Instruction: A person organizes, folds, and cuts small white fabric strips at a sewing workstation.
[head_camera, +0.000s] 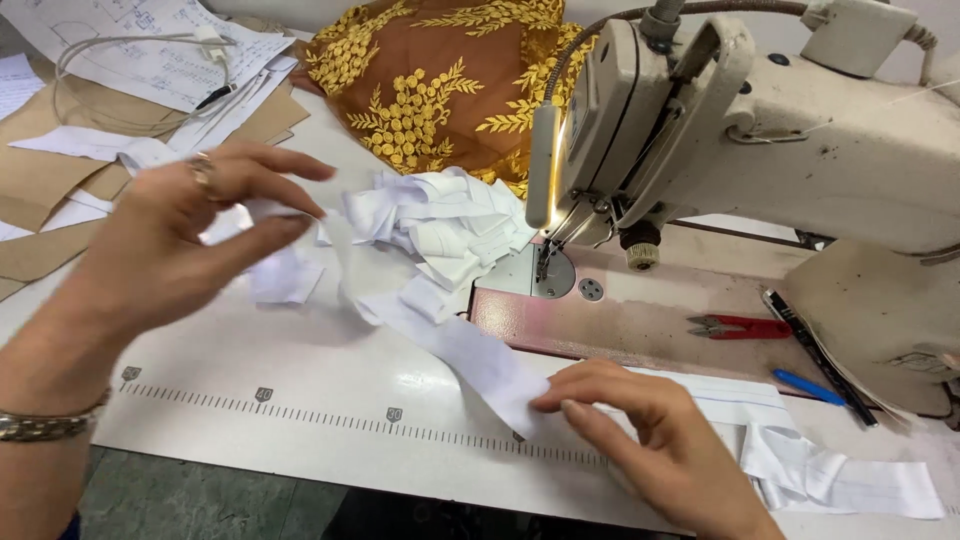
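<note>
Strip: I see a white fabric strip (470, 355), flat and slack, running from ten o'clock to five o'clock across the surface (300, 370).
Ends: pinched at both.

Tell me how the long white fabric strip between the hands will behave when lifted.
The long white fabric strip is probably floppy: it sags and twists between the left hand and right hand. Likely light, since fingertips alone hold it. Its pile crumples easily.

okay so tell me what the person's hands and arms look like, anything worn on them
Both hands are bare, with no gloves and no sleeves reaching the wrists. The left hand wears a ring on one finger, metallic with a darker top, and a metal link bracelet around the wrist. The right hand shows no ring or bracelet; its nails are short and unpainted.
</note>
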